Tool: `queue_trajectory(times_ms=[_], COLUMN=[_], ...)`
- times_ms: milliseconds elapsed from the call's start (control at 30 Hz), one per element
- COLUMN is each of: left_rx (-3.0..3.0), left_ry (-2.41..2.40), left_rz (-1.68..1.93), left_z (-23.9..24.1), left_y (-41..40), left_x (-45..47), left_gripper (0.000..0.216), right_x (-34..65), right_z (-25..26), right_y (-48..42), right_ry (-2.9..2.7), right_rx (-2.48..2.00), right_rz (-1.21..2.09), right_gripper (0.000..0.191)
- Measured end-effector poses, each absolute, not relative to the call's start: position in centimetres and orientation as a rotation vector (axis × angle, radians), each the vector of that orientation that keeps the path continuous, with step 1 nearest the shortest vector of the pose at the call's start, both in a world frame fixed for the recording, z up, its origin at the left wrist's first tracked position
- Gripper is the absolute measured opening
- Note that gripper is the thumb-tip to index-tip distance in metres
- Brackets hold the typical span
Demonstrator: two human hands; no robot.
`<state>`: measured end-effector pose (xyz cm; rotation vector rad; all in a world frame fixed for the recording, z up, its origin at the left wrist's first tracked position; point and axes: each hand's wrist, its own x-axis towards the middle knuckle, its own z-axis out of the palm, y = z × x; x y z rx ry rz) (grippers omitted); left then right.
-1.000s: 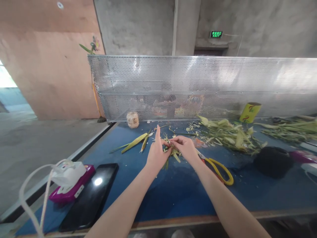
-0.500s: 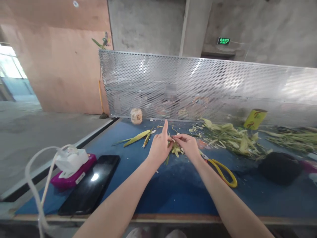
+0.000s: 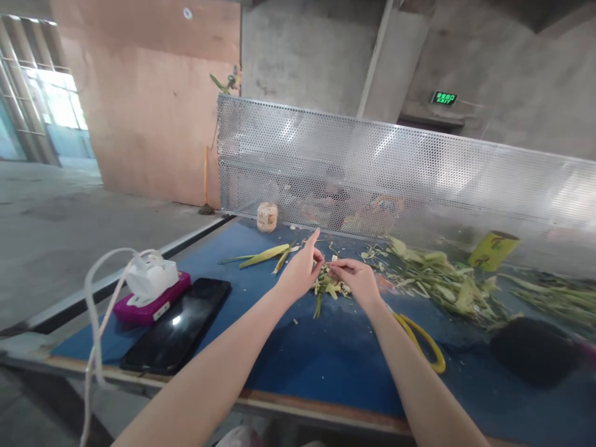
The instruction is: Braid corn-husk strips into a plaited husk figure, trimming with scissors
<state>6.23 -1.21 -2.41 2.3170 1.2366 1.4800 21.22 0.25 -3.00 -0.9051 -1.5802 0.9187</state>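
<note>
Over the middle of the blue tabletop (image 3: 321, 366), my left hand (image 3: 298, 270) has its index finger stretched up and its other fingers curled toward the thumb; what they hold, if anything, is too small to make out. Just to its right, my right hand (image 3: 357, 278) pinches with thumb and fingertips beside a tiny whitish bit. A narrow gap separates the two sets of fingertips. Beneath them lies a small pile of pale green and yellowish plant scraps (image 3: 331, 288). Yellow-handled scissors (image 3: 435, 357) rest by my right forearm, partly hidden behind it.
Long green leaves (image 3: 265, 256) lie to the left, near a whitish jar (image 3: 267, 217). A heap of leafy husks (image 3: 447, 279) and a yellow can (image 3: 493, 250) stand right. A phone (image 3: 179, 326), purple power strip (image 3: 153, 304) and dark object (image 3: 535, 351) flank my arms. Perforated metal panel (image 3: 326, 149) behind.
My head view has turned left and tilted, shifting the scene rightward. My fingertips, close together before, now stand slightly apart, and more of the plant scraps shows beneath them.
</note>
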Motion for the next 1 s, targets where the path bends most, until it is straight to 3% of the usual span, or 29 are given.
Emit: queue_trajectory(times_ms=[300,567,1000], left_rx=[2.3,1.723,1.658], left_ry=[1.219,0.884,0.779], left_rz=[1.477,1.599,1.628], left_z=[-2.6,-2.2,-1.6], left_y=[-1.1,-1.1,-1.6], left_x=[6.2,7.1,7.2], left_gripper=[0.061,0.061,0.049], right_x=[21.2,21.4,21.6], right_z=[-2.4,-2.1,-2.6], right_y=[-0.3,-0.5,-0.2], right_ry=[-1.539,-1.512,-1.538], right_rx=[-0.96,-0.822,-0.705], right_rz=[0.993,1.136,1.112], right_gripper=[0.021,0.022,0.019])
